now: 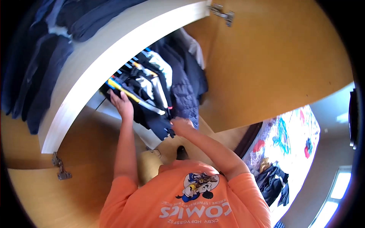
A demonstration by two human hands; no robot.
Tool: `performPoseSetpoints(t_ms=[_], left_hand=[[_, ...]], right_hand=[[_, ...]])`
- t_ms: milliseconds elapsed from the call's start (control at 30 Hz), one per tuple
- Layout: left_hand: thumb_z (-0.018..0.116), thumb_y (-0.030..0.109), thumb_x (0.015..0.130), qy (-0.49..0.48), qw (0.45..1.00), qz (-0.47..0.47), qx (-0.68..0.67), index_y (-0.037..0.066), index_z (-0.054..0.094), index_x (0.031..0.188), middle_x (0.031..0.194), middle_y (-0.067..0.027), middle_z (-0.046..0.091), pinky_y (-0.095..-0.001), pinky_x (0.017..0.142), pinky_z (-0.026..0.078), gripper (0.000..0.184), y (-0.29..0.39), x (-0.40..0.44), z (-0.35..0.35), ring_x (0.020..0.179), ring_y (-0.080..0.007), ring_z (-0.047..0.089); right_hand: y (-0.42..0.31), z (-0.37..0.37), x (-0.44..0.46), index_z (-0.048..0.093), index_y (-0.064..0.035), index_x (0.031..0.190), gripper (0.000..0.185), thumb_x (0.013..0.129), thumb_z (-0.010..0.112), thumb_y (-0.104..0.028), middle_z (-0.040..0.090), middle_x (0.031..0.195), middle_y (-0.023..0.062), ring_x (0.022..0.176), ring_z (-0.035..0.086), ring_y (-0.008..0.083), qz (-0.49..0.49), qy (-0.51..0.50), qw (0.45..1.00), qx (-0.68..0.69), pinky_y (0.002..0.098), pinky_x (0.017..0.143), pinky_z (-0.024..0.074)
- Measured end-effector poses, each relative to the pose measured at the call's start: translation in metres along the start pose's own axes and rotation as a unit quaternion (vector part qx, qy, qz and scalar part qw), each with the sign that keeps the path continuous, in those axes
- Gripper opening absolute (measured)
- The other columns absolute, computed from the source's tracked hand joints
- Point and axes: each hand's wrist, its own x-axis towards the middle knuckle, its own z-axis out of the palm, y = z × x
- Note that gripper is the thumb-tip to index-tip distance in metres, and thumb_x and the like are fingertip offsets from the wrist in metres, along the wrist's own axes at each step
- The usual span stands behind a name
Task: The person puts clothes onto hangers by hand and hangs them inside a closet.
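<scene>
A row of clothes hangs in the open wardrobe, below a pale shelf edge. At the near end of the row is a dark garment (150, 119) on a yellow and white hanger (137, 98). My left hand (122, 105) rests against that garment near the hanger's upper end, its fingers apart. Lower on the right, my right hand (181, 125) is closed on the edge of dark cloth, its fingertips partly hidden. Just beyond it hangs a dark quilted jacket (184, 98). Black and white garments (154, 76) are packed closely behind the hanger.
Folded dark trousers (49, 72) lie on the shelf (125, 45) above. Wooden doors (273, 64) stand open on both sides, with metal hinges (222, 14). At right, a bed with a patterned cover (296, 140) holds a dark heap of clothing (272, 184).
</scene>
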Motion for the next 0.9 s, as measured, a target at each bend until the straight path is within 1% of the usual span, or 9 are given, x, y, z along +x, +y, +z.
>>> performPoseSetpoints(t_ms=[133, 267, 367, 467, 600, 667, 767, 800, 900], left_hand=[[0.038, 0.04, 0.095, -0.034, 0.999, -0.031, -0.008, -0.005, 0.024, 0.139, 0.143, -0.0268, 0.026, -0.0456, 0.11, 0.018, 0.065, -0.004, -0.071, 0.025, 0.132, -0.0401, 0.023], [0.041, 0.042, 0.094, -0.086, 0.996, -0.001, 0.017, -0.006, 0.021, 0.14, 0.143, -0.0286, 0.024, -0.0441, 0.11, 0.019, 0.07, 0.016, -0.129, 0.04, 0.134, -0.0389, 0.022], [0.049, 0.033, 0.093, -0.173, 0.984, 0.01, 0.05, -0.004, 0.017, 0.142, 0.141, -0.0288, 0.027, -0.0396, 0.107, 0.026, 0.069, 0.032, -0.175, 0.055, 0.13, -0.037, 0.032], [0.054, 0.015, 0.09, -0.351, 0.933, -0.017, -0.084, 0.003, 0.018, 0.144, 0.135, -0.0266, 0.037, -0.038, 0.1, 0.038, 0.066, 0.071, -0.226, 0.07, 0.117, -0.0317, 0.049], [0.057, 0.014, 0.089, -0.622, 0.78, 0.037, -0.061, 0.005, 0.03, 0.139, 0.123, -0.02, 0.052, -0.0325, 0.09, 0.045, 0.058, 0.097, -0.314, 0.091, 0.105, -0.0242, 0.057], [0.059, 0.019, 0.087, -0.758, 0.635, 0.146, 0.036, 0.008, 0.036, 0.137, 0.119, -0.0189, 0.055, -0.0341, 0.088, 0.046, 0.056, 0.141, -0.355, 0.083, 0.102, -0.0255, 0.059], [0.061, 0.027, 0.084, -0.832, 0.439, 0.325, 0.101, 0.01, 0.042, 0.133, 0.12, -0.0202, 0.055, -0.0392, 0.093, 0.044, 0.056, 0.162, -0.414, 0.086, 0.108, -0.0341, 0.055], [0.06, 0.028, 0.085, -0.834, 0.396, 0.358, 0.135, 0.011, 0.042, 0.133, 0.123, -0.0195, 0.053, -0.0391, 0.094, 0.043, 0.055, 0.175, -0.431, 0.086, 0.113, -0.0344, 0.052], [0.059, 0.03, 0.086, -0.816, 0.382, 0.409, 0.143, 0.011, 0.043, 0.132, 0.124, -0.0191, 0.052, -0.0399, 0.095, 0.042, 0.052, 0.2, -0.474, 0.083, 0.114, -0.0348, 0.051]], right_hand=[[0.075, 0.025, -0.08, 0.06, -0.0172, 0.115, 0.033, 0.087, 0.055, -0.033, 0.06, 0.116, 0.0109, 0.105, 0.059, 0.0309, 0.129, -0.106, 0.981, 0.096, 0.0417, 0.088, 0.0463], [0.15, 0.074, -0.17, 0.06, -0.0185, 0.118, 0.036, 0.087, 0.053, -0.036, 0.062, 0.115, 0.011, 0.105, 0.058, 0.0311, 0.261, -0.075, 0.949, 0.159, 0.0415, 0.088, 0.0465], [0.193, 0.108, -0.237, 0.063, -0.0164, 0.111, 0.034, 0.084, 0.054, -0.034, 0.065, 0.103, 0.0123, 0.099, 0.061, 0.0312, 0.332, -0.031, 0.915, 0.228, 0.041, 0.086, 0.0477], [0.224, 0.143, -0.297, 0.067, -0.011, 0.102, 0.033, 0.084, 0.052, -0.034, 0.065, 0.104, 0.0138, 0.098, 0.061, 0.0317, 0.344, -0.039, 0.908, 0.234, 0.0404, 0.087, 0.048], [0.244, 0.198, -0.393, 0.069, -0.0087, 0.098, 0.032, 0.078, 0.059, -0.032, 0.067, 0.094, 0.0148, 0.087, 0.064, 0.0313, 0.453, 0.166, 0.8, 0.356, 0.0391, 0.081, 0.0503], [0.255, 0.221, -0.438, 0.069, -0.0081, 0.097, 0.031, 0.078, 0.06, -0.031, 0.067, 0.095, 0.0158, 0.087, 0.064, 0.032, 0.496, 0.187, 0.76, 0.377, 0.0395, 0.081, 0.0502], [0.264, 0.255, -0.499, 0.069, -0.0072, 0.094, 0.029, 0.079, 0.062, -0.031, 0.068, 0.089, 0.0153, 0.084, 0.065, 0.03, 0.561, 0.208, 0.688, 0.411, 0.0384, 0.077, 0.0505], [0.26, 0.252, -0.518, 0.07, -0.0076, 0.092, 0.026, 0.079, 0.062, -0.029, 0.068, 0.083, 0.0138, 0.078, 0.066, 0.028, 0.592, 0.209, 0.66, 0.412, 0.0365, 0.073, 0.0513], [0.278, 0.304, -0.566, 0.071, -0.008, 0.087, 0.027, 0.078, 0.062, -0.032, 0.067, 0.083, 0.0159, 0.08, 0.065, 0.0313, 0.611, 0.212, 0.654, 0.392, 0.0388, 0.075, 0.0506]])
